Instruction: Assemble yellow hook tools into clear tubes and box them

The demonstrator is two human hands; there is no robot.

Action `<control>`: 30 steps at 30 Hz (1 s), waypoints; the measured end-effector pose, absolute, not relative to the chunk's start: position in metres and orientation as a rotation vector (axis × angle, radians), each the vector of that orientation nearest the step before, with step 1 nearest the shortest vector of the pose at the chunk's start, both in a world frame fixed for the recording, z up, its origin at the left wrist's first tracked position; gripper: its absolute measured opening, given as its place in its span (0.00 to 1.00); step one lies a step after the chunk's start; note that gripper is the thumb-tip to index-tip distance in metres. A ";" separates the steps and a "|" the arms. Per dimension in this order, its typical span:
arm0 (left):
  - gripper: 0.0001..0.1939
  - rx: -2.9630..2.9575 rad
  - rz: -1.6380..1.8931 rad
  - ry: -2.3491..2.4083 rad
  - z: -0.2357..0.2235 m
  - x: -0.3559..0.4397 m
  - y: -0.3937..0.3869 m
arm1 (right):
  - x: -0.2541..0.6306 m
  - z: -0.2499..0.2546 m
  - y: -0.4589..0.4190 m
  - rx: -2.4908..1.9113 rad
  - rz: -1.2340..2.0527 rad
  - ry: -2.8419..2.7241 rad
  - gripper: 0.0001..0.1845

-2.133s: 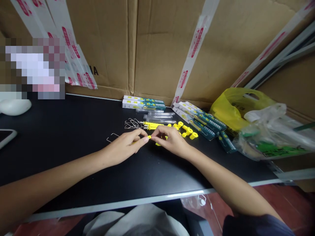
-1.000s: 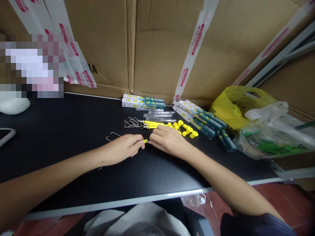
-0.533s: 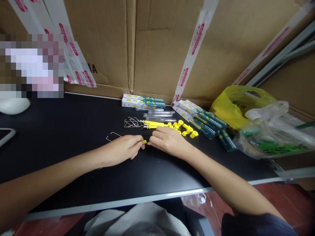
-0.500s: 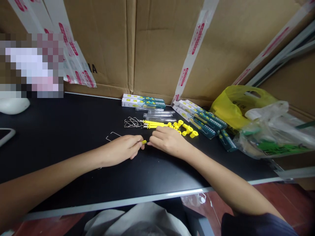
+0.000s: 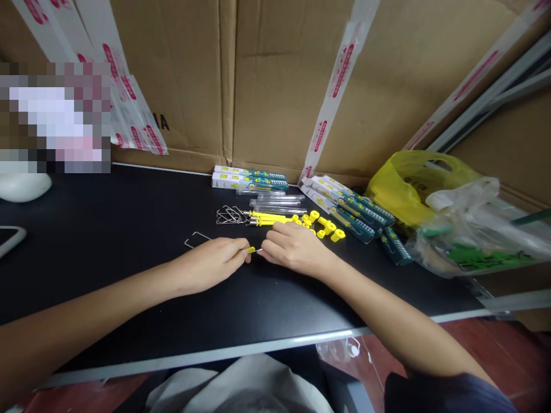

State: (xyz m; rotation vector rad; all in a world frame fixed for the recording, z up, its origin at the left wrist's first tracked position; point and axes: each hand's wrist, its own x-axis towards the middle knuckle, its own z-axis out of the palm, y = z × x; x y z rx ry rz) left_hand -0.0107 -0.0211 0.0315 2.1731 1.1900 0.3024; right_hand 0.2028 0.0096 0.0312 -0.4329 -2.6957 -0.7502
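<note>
My left hand (image 5: pixel 215 263) is closed on a small yellow plastic piece (image 5: pixel 251 250), whose end sticks out past the thumb and forefinger. A thin metal wire (image 5: pixel 258 249) spans the short gap from that piece to the fingertips of my right hand (image 5: pixel 293 246), which pinch it. The rest of the wire is hidden in the fingers. Just behind my left hand a bent wire hook (image 5: pixel 198 235) shows. Beyond both hands lie yellow rods (image 5: pixel 269 219) with wire hooks (image 5: pixel 230 215) at their left ends. Loose yellow caps (image 5: pixel 329 228) are scattered behind my right hand.
Clear plastic tubes (image 5: pixel 278 203) lie behind the rods. Printed boxes (image 5: pixel 249 179) are stacked at the back, and more boxes (image 5: pixel 348 206) stand to the right near a yellow bag (image 5: pixel 400 186) and a clear bag (image 5: pixel 482 235). Cardboard (image 5: pixel 275 86) rises behind the black table (image 5: pixel 107 229).
The fingers of my left hand have curled in, and a little more wire shows between the hands. A bit of wire below my left wrist is no longer visible. The view has shifted slightly.
</note>
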 end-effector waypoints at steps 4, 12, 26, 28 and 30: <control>0.17 2.171 0.329 1.188 0.030 -0.012 -0.021 | 0.202 0.031 0.009 -0.435 -0.753 -2.707 0.19; 0.15 2.212 0.313 1.198 0.029 -0.012 -0.019 | 0.202 0.030 0.009 -0.434 -0.716 -2.715 0.16; 0.18 2.095 0.387 1.166 0.029 -0.013 -0.020 | 0.202 0.034 0.011 -0.503 -0.611 -2.700 0.18; 0.19 2.069 0.410 1.151 0.028 -0.013 -0.020 | 0.203 0.034 0.011 -0.499 -0.594 -2.701 0.18; 0.18 2.032 0.435 1.152 0.026 -0.014 -0.019 | 0.203 0.035 0.011 -0.502 -0.585 -2.705 0.18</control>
